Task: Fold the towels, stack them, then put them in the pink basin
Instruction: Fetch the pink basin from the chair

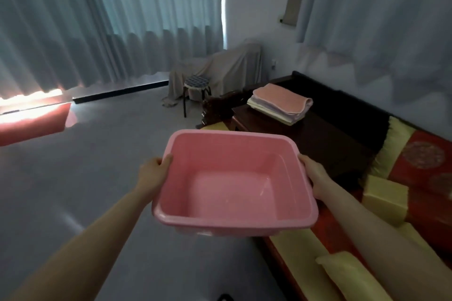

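You hold the pink basin (220,133) up in front of you, clear of the floor (73,178), with one hand on each of its short sides. Your left hand (152,171) grips the basin's left rim: the thumb hooks over the edge into the inside, and the other fingers curl beneath the rim, where they are hidden. Your right hand (315,176) grips the basin's right rim in the same way, with the thumb on top of the edge. How its fingers lie underneath cannot be told. The basin tips slightly toward you, so its smooth bottom shows. The towels (281,104) lie beyond the basin and to its right, well apart from it. They are a folded stack, pink on top with pale purple and yellow layers below, resting on a dark wooden table (318,139). To the right of the basin runs a red and yellow seat (428,178), with a yellow cushion (384,199) on it just beside your right forearm. Farther beyond the basin than the towels, a stool (197,85) stands in front of a draped chair (227,66). Far beyond the basin and to its left hang pale curtains (97,19), with bright light along their foot.
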Action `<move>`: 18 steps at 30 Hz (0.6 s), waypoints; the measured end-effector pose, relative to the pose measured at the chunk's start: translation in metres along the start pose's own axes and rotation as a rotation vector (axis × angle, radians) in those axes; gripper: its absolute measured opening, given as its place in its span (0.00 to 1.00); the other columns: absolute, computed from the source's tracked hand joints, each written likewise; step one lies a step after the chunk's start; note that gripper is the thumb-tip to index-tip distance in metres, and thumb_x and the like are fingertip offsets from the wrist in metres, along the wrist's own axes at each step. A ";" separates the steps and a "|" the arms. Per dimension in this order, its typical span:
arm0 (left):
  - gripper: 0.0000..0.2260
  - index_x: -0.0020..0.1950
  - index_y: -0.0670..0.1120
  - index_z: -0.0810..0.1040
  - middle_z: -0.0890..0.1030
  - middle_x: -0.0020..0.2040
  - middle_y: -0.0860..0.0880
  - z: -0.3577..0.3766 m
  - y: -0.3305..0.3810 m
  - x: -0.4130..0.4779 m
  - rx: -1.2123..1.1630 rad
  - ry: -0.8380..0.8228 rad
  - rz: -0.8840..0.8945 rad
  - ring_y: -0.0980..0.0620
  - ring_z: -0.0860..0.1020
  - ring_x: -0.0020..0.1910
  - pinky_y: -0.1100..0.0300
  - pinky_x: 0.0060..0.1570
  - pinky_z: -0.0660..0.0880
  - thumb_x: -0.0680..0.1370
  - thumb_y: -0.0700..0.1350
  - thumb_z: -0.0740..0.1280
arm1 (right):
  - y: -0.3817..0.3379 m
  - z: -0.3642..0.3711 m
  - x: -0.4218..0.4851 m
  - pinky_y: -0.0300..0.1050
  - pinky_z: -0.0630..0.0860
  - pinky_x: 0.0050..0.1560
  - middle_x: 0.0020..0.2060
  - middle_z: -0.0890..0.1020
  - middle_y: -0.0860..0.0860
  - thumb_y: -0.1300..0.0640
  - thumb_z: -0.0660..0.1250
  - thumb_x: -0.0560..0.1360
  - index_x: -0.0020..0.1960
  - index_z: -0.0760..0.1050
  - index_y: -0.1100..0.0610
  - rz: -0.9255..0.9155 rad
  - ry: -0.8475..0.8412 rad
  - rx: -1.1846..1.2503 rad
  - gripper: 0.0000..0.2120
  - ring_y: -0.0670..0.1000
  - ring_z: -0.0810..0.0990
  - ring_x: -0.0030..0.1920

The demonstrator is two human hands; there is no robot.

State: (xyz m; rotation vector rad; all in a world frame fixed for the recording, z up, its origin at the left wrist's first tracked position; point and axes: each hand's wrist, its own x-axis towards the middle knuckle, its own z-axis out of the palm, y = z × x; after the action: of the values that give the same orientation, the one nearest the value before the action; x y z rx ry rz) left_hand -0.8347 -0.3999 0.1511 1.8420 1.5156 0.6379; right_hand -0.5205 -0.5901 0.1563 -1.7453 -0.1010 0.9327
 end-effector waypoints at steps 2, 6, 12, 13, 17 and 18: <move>0.25 0.42 0.32 0.78 0.79 0.38 0.36 0.027 0.021 0.051 0.019 -0.063 0.047 0.39 0.78 0.41 0.48 0.45 0.74 0.80 0.54 0.57 | -0.013 0.001 0.037 0.48 0.75 0.38 0.41 0.81 0.58 0.47 0.64 0.76 0.44 0.78 0.56 0.011 0.063 0.061 0.12 0.57 0.79 0.42; 0.20 0.35 0.39 0.73 0.74 0.34 0.41 0.076 0.067 0.140 0.017 -0.201 0.121 0.45 0.73 0.36 0.54 0.36 0.67 0.80 0.53 0.58 | -0.040 -0.007 0.093 0.49 0.77 0.42 0.43 0.82 0.59 0.47 0.65 0.76 0.46 0.79 0.56 0.047 0.181 0.151 0.12 0.59 0.80 0.44; 0.22 0.46 0.35 0.80 0.82 0.42 0.35 0.157 0.139 0.242 0.020 -0.341 0.259 0.39 0.79 0.41 0.48 0.43 0.74 0.78 0.54 0.61 | -0.070 -0.042 0.155 0.48 0.77 0.44 0.46 0.83 0.58 0.44 0.64 0.76 0.52 0.79 0.61 0.018 0.408 0.068 0.20 0.58 0.81 0.45; 0.23 0.44 0.33 0.80 0.82 0.42 0.34 0.181 0.153 0.262 0.034 -0.394 0.283 0.38 0.80 0.41 0.47 0.44 0.75 0.78 0.55 0.61 | -0.074 -0.053 0.168 0.49 0.77 0.46 0.47 0.82 0.57 0.42 0.63 0.76 0.54 0.79 0.61 0.013 0.471 0.021 0.22 0.58 0.80 0.46; 0.21 0.33 0.40 0.71 0.76 0.33 0.41 0.269 0.212 0.317 0.194 -0.580 0.469 0.41 0.75 0.36 0.53 0.33 0.66 0.79 0.54 0.60 | -0.075 -0.085 0.211 0.53 0.77 0.50 0.45 0.81 0.58 0.40 0.57 0.77 0.41 0.77 0.57 0.060 0.681 -0.127 0.22 0.60 0.79 0.47; 0.21 0.31 0.42 0.68 0.74 0.31 0.43 0.299 0.230 0.334 0.217 -0.629 0.530 0.42 0.74 0.35 0.54 0.32 0.64 0.79 0.54 0.60 | -0.075 -0.094 0.227 0.54 0.77 0.50 0.44 0.80 0.59 0.40 0.57 0.77 0.38 0.76 0.57 0.094 0.740 -0.119 0.22 0.61 0.78 0.46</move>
State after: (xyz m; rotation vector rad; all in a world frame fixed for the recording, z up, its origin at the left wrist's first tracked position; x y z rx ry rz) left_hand -0.3974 -0.1536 0.1119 2.3409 0.7067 0.0813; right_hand -0.2781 -0.5211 0.1069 -2.1156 0.4162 0.3007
